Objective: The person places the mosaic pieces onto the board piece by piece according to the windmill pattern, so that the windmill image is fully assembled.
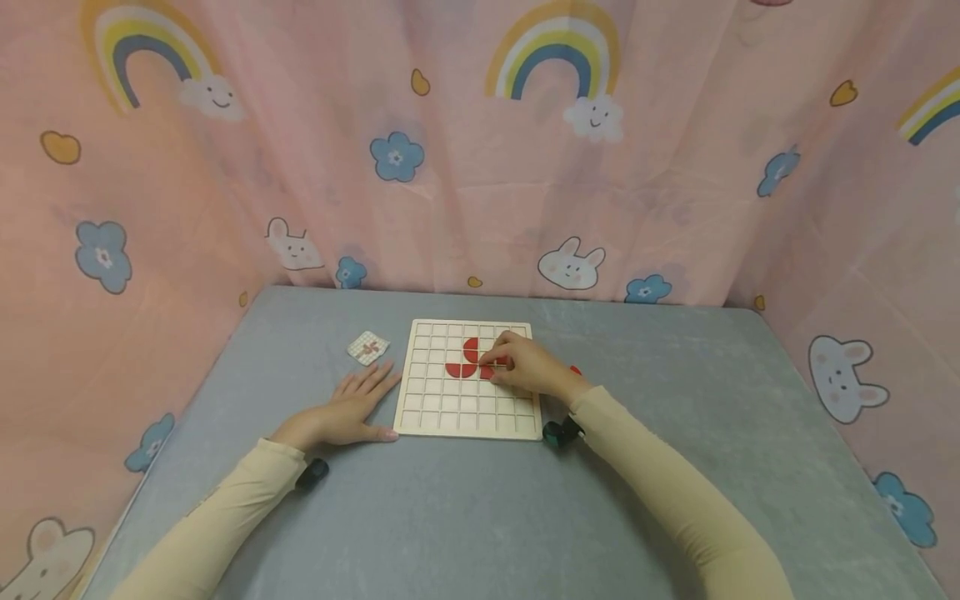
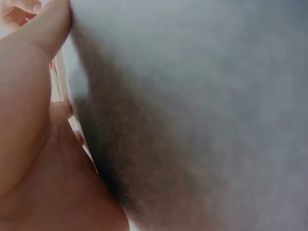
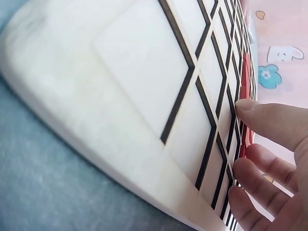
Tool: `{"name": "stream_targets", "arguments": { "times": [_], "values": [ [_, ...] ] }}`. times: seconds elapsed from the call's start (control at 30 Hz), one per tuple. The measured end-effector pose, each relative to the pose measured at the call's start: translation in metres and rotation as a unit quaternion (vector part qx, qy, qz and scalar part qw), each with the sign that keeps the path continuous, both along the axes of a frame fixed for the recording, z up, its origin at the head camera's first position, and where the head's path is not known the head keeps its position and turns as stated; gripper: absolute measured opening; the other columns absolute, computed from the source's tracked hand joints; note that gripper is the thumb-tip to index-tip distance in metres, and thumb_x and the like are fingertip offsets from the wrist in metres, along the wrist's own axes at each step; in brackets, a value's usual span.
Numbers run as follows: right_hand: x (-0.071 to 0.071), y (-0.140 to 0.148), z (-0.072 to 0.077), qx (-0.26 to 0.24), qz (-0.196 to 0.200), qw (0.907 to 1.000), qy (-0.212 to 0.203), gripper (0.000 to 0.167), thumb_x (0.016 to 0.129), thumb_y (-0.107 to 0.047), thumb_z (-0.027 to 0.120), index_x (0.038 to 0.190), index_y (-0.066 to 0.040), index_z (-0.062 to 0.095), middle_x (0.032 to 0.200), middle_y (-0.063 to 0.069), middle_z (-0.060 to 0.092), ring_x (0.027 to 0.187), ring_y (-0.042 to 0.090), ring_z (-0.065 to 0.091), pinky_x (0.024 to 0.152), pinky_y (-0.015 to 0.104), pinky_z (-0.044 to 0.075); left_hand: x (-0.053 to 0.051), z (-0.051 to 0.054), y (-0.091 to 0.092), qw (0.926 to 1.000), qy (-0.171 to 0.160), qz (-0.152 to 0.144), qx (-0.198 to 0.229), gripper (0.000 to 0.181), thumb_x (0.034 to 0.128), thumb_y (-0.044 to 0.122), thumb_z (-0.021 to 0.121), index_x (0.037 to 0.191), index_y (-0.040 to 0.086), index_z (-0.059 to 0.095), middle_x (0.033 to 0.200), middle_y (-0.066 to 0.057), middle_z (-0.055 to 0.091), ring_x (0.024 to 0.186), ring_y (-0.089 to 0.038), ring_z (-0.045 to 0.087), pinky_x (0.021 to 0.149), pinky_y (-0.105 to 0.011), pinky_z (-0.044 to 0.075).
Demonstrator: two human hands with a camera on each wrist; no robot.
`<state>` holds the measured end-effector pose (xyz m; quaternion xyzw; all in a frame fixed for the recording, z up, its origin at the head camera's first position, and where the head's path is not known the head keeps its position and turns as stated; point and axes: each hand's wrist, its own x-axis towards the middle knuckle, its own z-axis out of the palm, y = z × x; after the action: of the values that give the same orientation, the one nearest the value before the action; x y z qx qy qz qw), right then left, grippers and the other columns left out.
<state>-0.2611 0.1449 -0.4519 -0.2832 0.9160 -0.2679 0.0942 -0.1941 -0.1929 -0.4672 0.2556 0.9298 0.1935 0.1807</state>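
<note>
In the head view, a square wooden grid board (image 1: 437,425) lies on the grey table with several red curved pieces (image 1: 471,348) near its middle. My right hand (image 1: 536,367) reaches over the board's right side, thumb and a finger pinching a red piece (image 1: 487,372) low at the grid; the fingers partly cover the red beside it. The right wrist view has that thumb and curled fingers (image 3: 262,168) against the red pieces (image 3: 244,91). Flat on the table, my left hand (image 1: 341,417) spreads its fingers, the thumb tip at the board's lower left corner.
A small patterned card (image 1: 367,348) lies left of the board. Another red piece (image 1: 575,370) shows behind my right wrist, partly hidden. Dark wrist devices (image 1: 557,432) sit under both wrists. A pink printed curtain (image 1: 465,225) hangs around the table's back and sides.
</note>
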Motion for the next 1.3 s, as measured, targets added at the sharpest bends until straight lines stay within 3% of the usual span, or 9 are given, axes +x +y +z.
{"name": "stream_targets", "arguments": {
  "times": [1.3],
  "values": [
    [-0.0032, -0.0023, -0.0014, 0.005, -0.007, 0.9999, -0.011, 0.027, 0.09, -0.023, 0.074, 0.117, -0.023, 0.075, 0.111, 0.001, 0.056, 0.085, 0.015, 0.05, 0.074, 0.026, 0.043, 0.0029, 0.0029, 0.0005, 1.0, 0.003, 0.0, 0.003, 0.101, 0.0867, 0.053, 0.069, 0.16, 0.01, 0.014, 0.168, -0.017, 0.002, 0.155, -0.041, -0.003, 0.121, -0.065, -0.001]
  ]
}}
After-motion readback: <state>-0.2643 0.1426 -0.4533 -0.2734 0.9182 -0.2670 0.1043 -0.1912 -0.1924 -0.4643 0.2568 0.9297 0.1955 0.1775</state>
